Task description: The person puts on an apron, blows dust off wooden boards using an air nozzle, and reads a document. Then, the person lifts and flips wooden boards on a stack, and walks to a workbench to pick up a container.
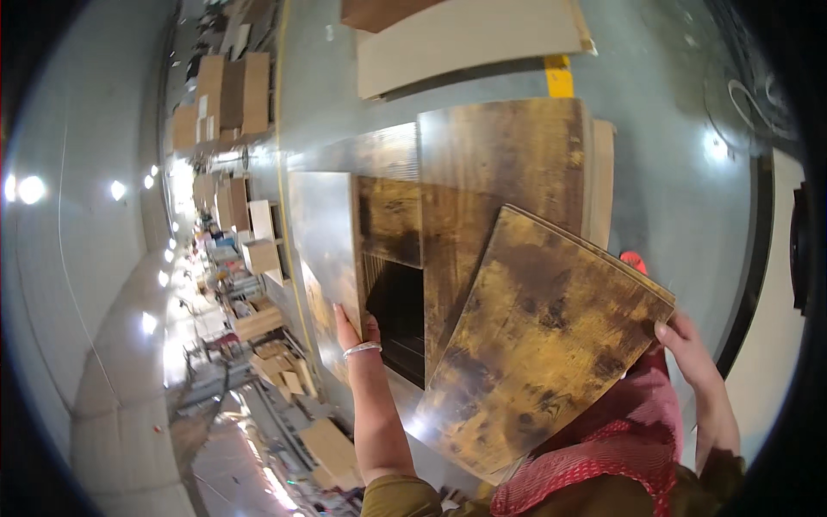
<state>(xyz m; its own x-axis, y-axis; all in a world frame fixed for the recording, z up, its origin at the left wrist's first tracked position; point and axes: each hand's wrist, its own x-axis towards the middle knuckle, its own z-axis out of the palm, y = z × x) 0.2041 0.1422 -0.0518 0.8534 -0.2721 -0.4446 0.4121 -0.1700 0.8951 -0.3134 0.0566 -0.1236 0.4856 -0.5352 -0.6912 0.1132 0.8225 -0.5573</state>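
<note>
My right hand (689,346) grips the corner of a brown wood-grain board (543,336), thumb on its face. A double line along its far edge suggests two boards lying together. The board slants toward my body, over a larger wood-grain panel (508,164). My left hand (357,327), with a bracelet on its wrist, is closed on the edge of a glossy wood-grain board (326,233) at the left. Between these panels lie another wood-grain piece (389,215) and a dark opening (398,310). A red patterned apron (594,465) covers my front.
A large pale board (474,43) lies on the grey floor (655,77) at the far side, near a yellow floor marking (558,77). Cardboard boxes (231,95) and other stacks stand beyond a yellow line at the left. A dark-edged pale surface (775,258) is at the right.
</note>
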